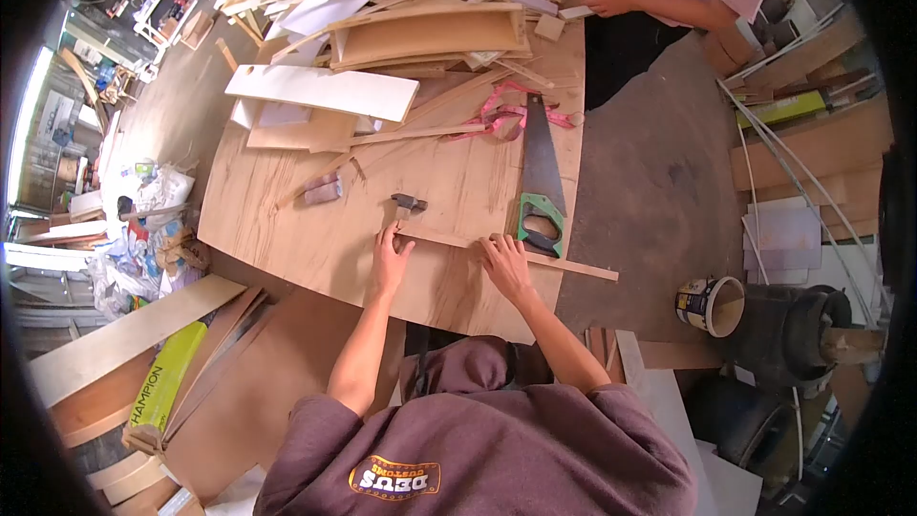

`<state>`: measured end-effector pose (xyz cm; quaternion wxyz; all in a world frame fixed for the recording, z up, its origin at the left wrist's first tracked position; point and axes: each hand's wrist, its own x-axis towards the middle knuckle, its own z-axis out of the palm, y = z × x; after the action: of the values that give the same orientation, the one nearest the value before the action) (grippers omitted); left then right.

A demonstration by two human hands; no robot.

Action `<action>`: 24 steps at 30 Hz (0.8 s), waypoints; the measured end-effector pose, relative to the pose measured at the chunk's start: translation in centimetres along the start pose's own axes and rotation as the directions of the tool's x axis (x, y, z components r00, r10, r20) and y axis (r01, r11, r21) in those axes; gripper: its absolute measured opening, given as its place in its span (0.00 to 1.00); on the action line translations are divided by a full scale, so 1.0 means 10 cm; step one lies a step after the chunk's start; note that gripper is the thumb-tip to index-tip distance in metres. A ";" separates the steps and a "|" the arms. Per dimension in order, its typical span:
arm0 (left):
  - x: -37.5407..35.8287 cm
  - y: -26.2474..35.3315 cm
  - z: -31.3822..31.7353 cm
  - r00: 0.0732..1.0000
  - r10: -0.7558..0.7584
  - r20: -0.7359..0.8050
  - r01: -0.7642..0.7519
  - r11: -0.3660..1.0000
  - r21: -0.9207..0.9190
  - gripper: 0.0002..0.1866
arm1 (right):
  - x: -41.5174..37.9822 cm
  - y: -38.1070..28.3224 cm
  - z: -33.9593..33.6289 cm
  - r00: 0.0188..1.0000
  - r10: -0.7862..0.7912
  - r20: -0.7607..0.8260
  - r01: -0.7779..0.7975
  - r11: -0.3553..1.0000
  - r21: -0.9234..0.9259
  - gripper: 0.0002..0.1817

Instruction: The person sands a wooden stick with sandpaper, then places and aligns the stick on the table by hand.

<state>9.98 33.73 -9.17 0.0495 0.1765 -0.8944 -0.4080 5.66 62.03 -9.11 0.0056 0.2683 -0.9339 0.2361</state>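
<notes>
A narrow wooden strip (444,236) lies across the near part of the plywood table (353,258), its right end sticking out past the table's edge. At the strip's left end, my left hand (389,260) holds it with fingers and thumb. My right hand (506,266) grips it near the middle, fingers over the top. Just beyond my left hand lies a hammer (411,202), its handle partly hidden. A handsaw (544,153) with a green and black handle rests beside my right hand, blade pointing away from me.
A pink measuring tape (501,115) lies tangled near the saw tip. Farther back are a white board (320,91), an open wooden box (430,35) and heaped offcuts. Another person's hand (611,0) is at the heap. A bucket (710,306) stands on the floor at right.
</notes>
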 end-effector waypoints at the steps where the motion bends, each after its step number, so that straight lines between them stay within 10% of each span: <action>1: 0.01 -0.05 -0.01 1.000 -0.008 -0.007 0.008 1.000 -0.003 0.33 | 0.02 -0.03 0.02 1.000 -0.009 0.006 0.009 1.000 -0.001 0.24; 24: 0.37 -0.50 -0.25 0.986 0.168 0.013 -0.163 0.935 0.316 0.22 | 0.06 -0.14 0.24 0.990 0.138 0.031 -0.132 0.979 -0.154 0.18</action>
<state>8.51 27.57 -11.46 0.0609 0.1091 -0.9595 -0.2526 6.16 59.62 -10.56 -0.0095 0.2081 -0.9651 0.1585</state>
